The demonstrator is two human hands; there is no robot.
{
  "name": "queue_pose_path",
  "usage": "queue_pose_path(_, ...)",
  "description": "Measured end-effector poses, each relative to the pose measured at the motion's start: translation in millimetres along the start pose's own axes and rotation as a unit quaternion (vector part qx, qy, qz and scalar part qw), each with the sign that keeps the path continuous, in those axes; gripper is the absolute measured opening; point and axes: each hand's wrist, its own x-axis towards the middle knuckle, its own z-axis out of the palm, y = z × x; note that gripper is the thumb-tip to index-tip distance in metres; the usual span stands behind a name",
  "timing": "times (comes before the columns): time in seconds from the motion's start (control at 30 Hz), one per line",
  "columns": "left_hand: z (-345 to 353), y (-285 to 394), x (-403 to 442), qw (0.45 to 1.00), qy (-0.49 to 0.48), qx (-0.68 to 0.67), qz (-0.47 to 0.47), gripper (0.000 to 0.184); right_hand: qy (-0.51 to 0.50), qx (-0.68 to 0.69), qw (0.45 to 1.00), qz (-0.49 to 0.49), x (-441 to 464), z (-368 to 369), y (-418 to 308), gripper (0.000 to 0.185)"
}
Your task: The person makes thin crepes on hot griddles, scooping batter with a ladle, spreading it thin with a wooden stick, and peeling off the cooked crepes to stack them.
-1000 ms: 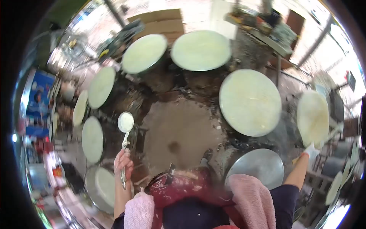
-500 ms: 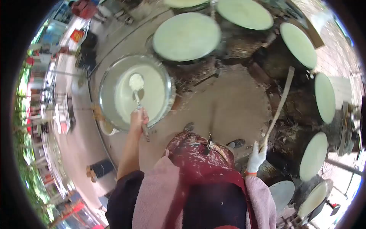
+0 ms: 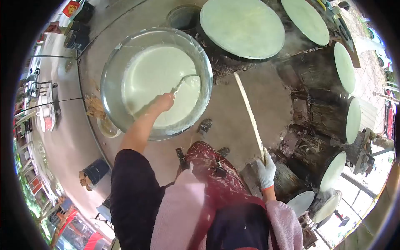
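My bare left hand (image 3: pixel 165 102) is closed around the handle of a ladle (image 3: pixel 179 86). The ladle's bowl lies in pale, creamy batter (image 3: pixel 156 68), near the right side of a large metal basin (image 3: pixel 109 89). My right hand (image 3: pixel 266 173), in a white glove with an orange cuff, grips the lower end of a long, thin wooden stick (image 3: pixel 249 109). The stick slants up and to the left over the bare floor, its far end close to the nearest round griddle (image 3: pixel 241 27).
More pale round surfaces, such as the far griddle (image 3: pixel 306 21) and the side griddle (image 3: pixel 344 68), curve around my right on dark, sooty stoves (image 3: pixel 310 73). A dark bucket (image 3: pixel 183 17) stands behind the basin. At left are a small tub (image 3: pixel 108 128) and a dark container (image 3: pixel 96 171).
The ladle has gone from above the basin's middle down into the batter at its right side. My view has shifted toward the basin, and the stick now leans left instead of right.
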Motion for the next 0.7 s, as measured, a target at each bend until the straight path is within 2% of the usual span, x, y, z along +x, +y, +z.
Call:
queue_pose_path(0.07,19,-7,-16,0.999,-0.033,-0.029,-0.009,0.030,-0.035,0.013,0.999,0.030,-3,9,-13,0.059)
queue_pose_path(0.1,36,-6,-29,0.991,-0.060,-0.113,-0.027,0.030,-0.061,0.018,0.996,0.060,-5,12,-41,0.061)
queue_pose_path(0.13,48,-4,-48,0.943,-0.092,-0.310,-0.076,0.030,-0.086,0.024,0.992,0.090,-9,14,-56,0.064)
queue_pose_path(0.17,62,1,-68,0.839,-0.116,-0.518,-0.124,0.030,-0.084,0.015,0.996,0.020,-12,37,-6,0.069)
queue_pose_path(0.2,78,9,-87,0.734,-0.136,-0.649,-0.149,0.030,-0.098,-0.012,0.995,-0.002,-18,43,-16,0.067)
queue_pose_path(0.27,111,17,-108,0.642,-0.201,-0.735,-0.091,0.032,-0.138,-0.035,0.990,0.024,-31,67,2,0.064)
queue_pose_path(0.3,129,19,-117,0.590,-0.231,-0.771,-0.061,0.032,-0.166,-0.030,0.986,0.011,-39,81,16,0.057)
queue_pose_path(0.4,168,54,-134,0.342,-0.299,-0.882,0.129,0.040,-0.254,0.133,0.954,0.086,-67,108,35,0.050)
queue_pose_path(0.43,174,69,-144,0.303,-0.255,-0.915,0.077,0.038,-0.306,0.305,0.874,0.220,-76,105,33,0.044)
queue_pose_path(0.5,150,106,-181,0.223,-0.166,-0.960,-0.027,0.035,-0.292,0.319,0.871,0.234,-96,84,13,0.039)
queue_pose_path(0.53,142,112,-195,0.195,-0.165,-0.967,-0.007,0.032,-0.284,0.327,0.868,0.242,-108,77,11,0.036)
queue_pose_path(0.6,121,127,-221,0.140,-0.164,-0.976,0.038,0.027,-0.272,0.283,0.913,0.113,-120,79,39,0.043)
queue_pose_path(0.67,83,138,-251,0.303,-0.026,-0.953,0.008,0.022,-0.239,0.199,0.950,-0.035,-130,82,53,0.050)
queue_pose_path(0.7,54,135,-269,0.283,-0.051,-0.957,0.027,0.021,-0.222,0.166,0.959,-0.064,-135,78,45,0.051)
